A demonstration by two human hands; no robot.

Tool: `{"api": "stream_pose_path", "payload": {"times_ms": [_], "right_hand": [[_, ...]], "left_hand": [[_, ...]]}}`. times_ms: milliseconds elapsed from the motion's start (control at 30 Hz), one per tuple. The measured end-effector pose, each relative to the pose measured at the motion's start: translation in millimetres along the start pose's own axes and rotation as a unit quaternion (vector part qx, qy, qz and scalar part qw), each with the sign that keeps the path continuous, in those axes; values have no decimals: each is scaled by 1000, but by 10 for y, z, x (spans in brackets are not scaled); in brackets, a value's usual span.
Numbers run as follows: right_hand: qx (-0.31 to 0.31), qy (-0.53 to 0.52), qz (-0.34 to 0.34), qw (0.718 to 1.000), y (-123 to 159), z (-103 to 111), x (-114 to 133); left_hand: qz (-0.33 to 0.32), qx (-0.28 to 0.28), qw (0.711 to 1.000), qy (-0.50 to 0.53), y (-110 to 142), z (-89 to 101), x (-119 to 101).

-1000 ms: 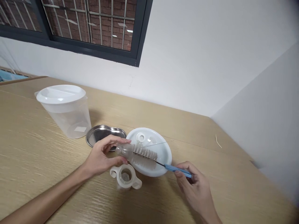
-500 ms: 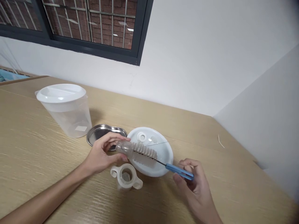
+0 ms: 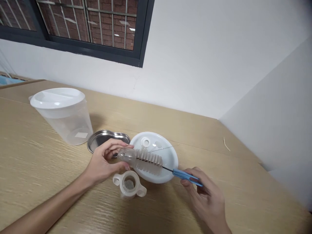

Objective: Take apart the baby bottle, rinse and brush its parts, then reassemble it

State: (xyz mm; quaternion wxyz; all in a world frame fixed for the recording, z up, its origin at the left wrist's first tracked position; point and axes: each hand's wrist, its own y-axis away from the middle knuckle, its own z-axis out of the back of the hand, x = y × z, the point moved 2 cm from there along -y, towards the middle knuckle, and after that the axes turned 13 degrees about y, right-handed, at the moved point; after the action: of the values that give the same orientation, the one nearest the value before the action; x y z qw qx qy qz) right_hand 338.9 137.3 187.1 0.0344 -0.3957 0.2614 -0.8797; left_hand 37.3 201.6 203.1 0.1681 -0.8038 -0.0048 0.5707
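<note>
My left hand (image 3: 103, 159) is closed around a small clear dome-shaped cap (image 3: 127, 156), its open end facing right. The white bristles of a bottle brush (image 3: 149, 160) reach from the cap's mouth; how far the tip goes in is hard to tell. Between thumb and fingers, my right hand (image 3: 204, 195) pinches the brush's blue handle. Under the bristles lies a white oval dish (image 3: 172, 162) holding a white ring (image 3: 145, 142), a small translucent disc (image 3: 158, 144) and a thin wire-like rod (image 3: 161, 149). Just below my left fingers stands a translucent two-handled bottle part (image 3: 129, 185).
A lidded translucent pitcher (image 3: 65, 120) stands at the left. Behind my left hand is a kidney-shaped steel tray (image 3: 97, 139), partly covered by it. A pale strip (image 3: 226, 144) lies on the wooden table (image 3: 195, 136) at right. Walls and a barred window (image 3: 92, 29) bound the back.
My right fingers have tightened further around the brush handle. The brush and cap hardly move relative to the dish; the whole view has shifted slightly.
</note>
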Motion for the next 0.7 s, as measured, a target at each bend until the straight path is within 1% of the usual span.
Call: {"api": "stream_pose_path", "payload": {"times_ms": [233, 367, 467, 600, 633, 700], "right_hand": [[5, 5, 0, 1000, 1, 14, -37], [32, 13, -4, 999, -7, 44, -34], [73, 28, -10, 997, -39, 72, -75], [174, 28, -14, 984, -61, 9, -188], [189, 18, -20, 982, -55, -24, -209], [199, -4, -47, 979, -32, -89, -227]], "left_hand": [[-27, 21, 999, -25, 16, 11, 39], [-28, 26, 999, -35, 9, 27, 51], [-30, 38, 998, -43, 22, 9, 35], [-42, 54, 997, -45, 54, -17, -5], [-47, 55, 996, -45, 58, -15, -13], [-55, 58, 996, -48, 56, 0, -23]]}}
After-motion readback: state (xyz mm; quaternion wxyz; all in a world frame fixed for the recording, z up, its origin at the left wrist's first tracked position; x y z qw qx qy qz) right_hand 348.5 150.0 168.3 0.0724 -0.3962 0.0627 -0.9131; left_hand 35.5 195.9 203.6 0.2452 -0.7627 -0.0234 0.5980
